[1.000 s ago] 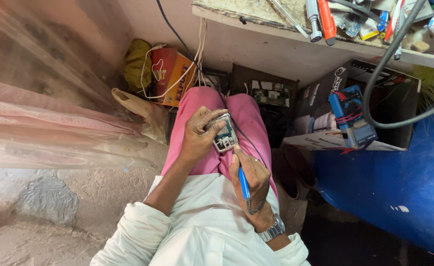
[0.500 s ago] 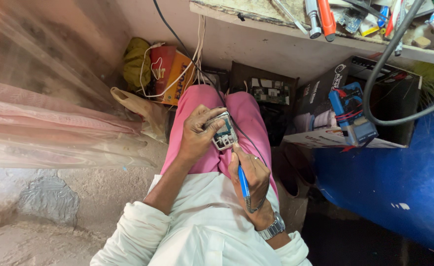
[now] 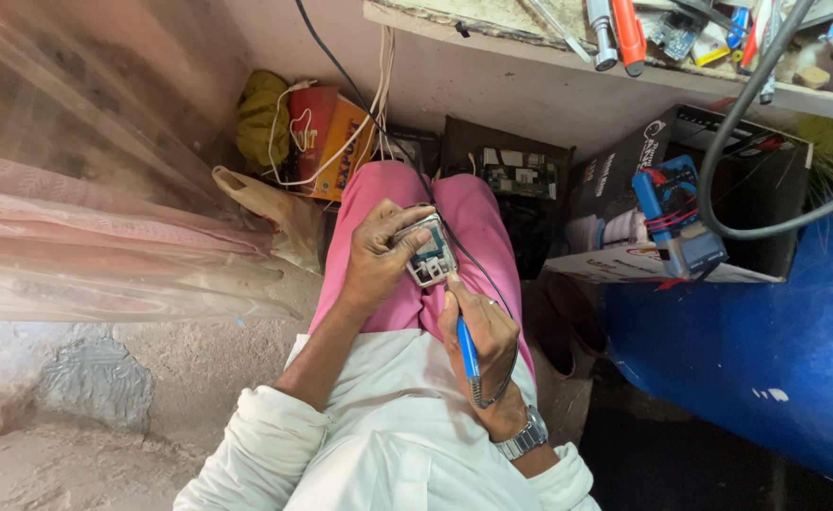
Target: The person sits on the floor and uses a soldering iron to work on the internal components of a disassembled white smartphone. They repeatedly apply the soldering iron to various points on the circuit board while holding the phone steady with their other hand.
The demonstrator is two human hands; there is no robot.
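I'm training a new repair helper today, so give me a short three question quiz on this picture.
1. True or false: the left hand holds the small device over the pink trousers.
2. The right hand grips: A) a hammer B) a blue-handled tool C) a cup.
3. What is on the right wrist?

Key: 1 true. 2 B. 3 a wristwatch.
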